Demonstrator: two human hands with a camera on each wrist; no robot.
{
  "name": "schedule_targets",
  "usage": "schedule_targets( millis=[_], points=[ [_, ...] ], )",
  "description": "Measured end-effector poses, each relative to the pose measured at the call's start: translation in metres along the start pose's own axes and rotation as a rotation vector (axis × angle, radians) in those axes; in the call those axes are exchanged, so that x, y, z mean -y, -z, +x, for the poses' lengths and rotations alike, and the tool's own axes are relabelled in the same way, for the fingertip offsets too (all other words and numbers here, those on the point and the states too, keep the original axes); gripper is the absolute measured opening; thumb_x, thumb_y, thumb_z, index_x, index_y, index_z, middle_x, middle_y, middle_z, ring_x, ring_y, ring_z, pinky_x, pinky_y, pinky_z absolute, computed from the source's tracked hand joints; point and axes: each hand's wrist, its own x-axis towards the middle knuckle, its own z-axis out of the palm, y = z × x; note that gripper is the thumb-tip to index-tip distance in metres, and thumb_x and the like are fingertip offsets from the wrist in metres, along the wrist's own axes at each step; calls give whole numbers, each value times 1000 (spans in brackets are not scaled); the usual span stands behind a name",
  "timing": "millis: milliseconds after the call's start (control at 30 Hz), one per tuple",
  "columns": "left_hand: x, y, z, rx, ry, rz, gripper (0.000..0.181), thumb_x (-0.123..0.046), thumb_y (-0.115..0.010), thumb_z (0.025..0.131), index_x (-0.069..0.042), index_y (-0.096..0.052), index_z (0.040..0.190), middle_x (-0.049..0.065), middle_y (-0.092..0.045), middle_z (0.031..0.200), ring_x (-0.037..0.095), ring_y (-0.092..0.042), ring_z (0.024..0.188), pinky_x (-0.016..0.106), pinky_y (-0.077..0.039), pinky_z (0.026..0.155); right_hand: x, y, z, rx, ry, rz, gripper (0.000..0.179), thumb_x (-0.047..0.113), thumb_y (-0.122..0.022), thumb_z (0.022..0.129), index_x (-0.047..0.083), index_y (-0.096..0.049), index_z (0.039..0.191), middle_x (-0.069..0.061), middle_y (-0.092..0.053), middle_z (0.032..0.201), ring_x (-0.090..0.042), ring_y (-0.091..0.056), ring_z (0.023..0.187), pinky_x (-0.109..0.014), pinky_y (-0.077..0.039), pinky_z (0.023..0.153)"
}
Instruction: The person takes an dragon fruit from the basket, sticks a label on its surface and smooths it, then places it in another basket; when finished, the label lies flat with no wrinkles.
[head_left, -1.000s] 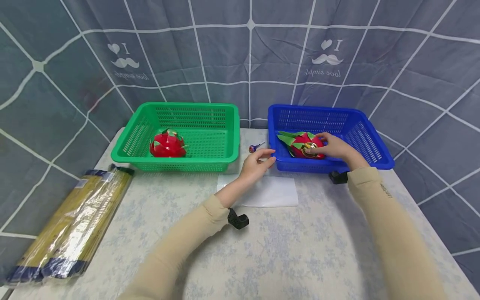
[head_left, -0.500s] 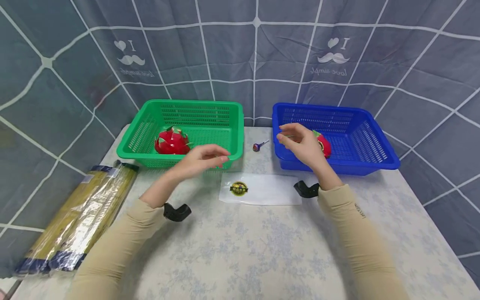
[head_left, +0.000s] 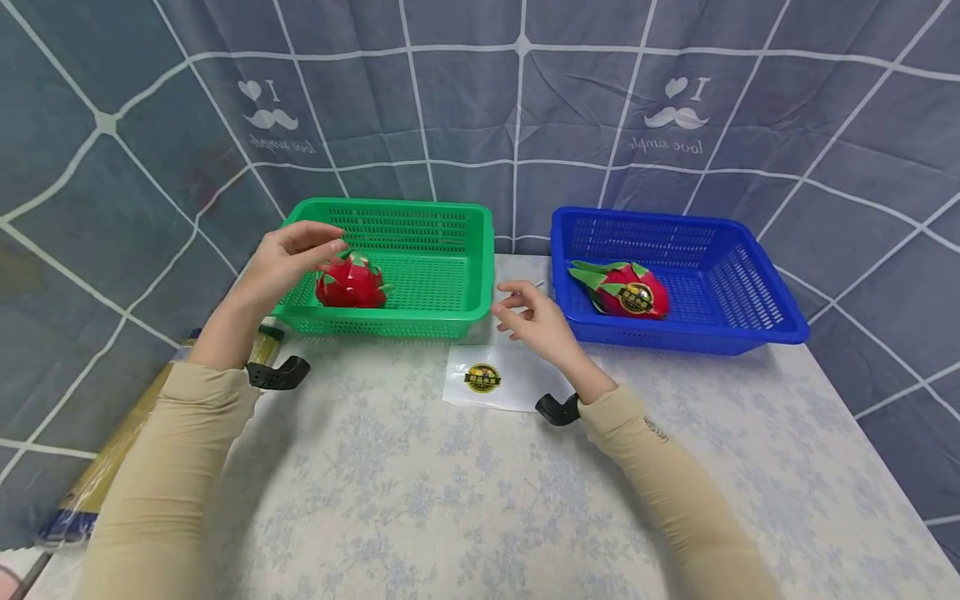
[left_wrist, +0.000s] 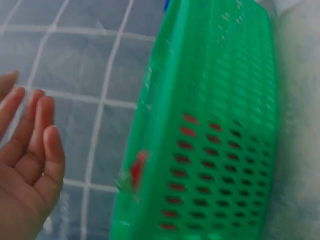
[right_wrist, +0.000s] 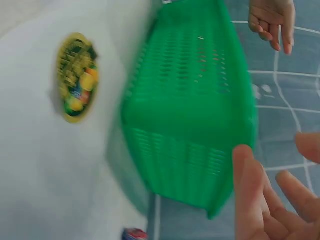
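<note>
My left hand [head_left: 281, 267] hovers over the left end of the green basket [head_left: 397, 327], its fingers loosely bent and holding nothing. Right beside its fingertips in the head view, a red dragon fruit [head_left: 348, 285] lies in that basket. My right hand [head_left: 536, 325] is in the air between the two baskets, fingers relaxed, with nothing in them. In the blue basket [head_left: 690, 337] lies another dragon fruit [head_left: 626, 290], green leaves to the left and a round black-and-gold sticker [head_left: 636, 297] on its skin. A similar sticker [head_left: 482, 378] sits on a white backing sheet [head_left: 517, 396] below my right hand.
A lollipop [right_wrist: 135, 234] lies between the baskets, mostly hidden by my right hand in the head view. Long yellow plastic-wrapped packs [head_left: 123, 450] lie along the table's left edge, partly covered by my left sleeve. A grey checked curtain [head_left: 465, 108] hangs behind the baskets.
My right hand has let go of the dragon fruit in the blue basket and moved left. My left hand has swung from the blue basket's edge to the green basket, uncovering the sheet's sticker.
</note>
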Motion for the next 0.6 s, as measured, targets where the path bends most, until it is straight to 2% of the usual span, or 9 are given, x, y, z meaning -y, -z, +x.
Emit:
schedule_targets(
  millis=[100, 300, 433, 600],
  points=[
    [13, 7, 1, -50, 32, -33, 33, -29, -61, 92, -16, -59, 122, -7, -58, 113, 16, -61, 95, 23, -47, 81, -7, -8, 2, -31, -8, 39, 42, 21, -58, 94, 4, -49, 131, -17, -64, 109, -33, -66, 84, -38, -55, 68],
    [38, 11, -1, -122, 40, -71, 28, -26, -63, 91, -17, -61, 118, -11, -60, 107, 12, -62, 95, 20, -47, 78, -20, -17, 3, -86, -26, 131, 38, 20, -57, 95, 2, -51, 127, -24, -63, 108, -31, -67, 80, -46, -53, 71],
    [46, 15, 0, -115, 71, -60, 29, -27, -63, 91, -17, -61, 118, -13, -60, 106, 9, -59, 96, 18, -47, 79, -26, -23, 5, -124, -22, 186, 34, 16, -58, 94, 1, -54, 124, -27, -63, 108, -26, -67, 76, -42, -53, 69],
    [50, 20, 1, -59, 165, 69, 40, -35, -63, 90, -14, -57, 123, -16, -57, 108, 3, -53, 98, 18, -47, 81, -30, -27, 6, -151, -11, 245, 32, 13, -61, 92, 0, -57, 121, -26, -63, 108, -30, -67, 78, -45, -53, 70]
  ],
)
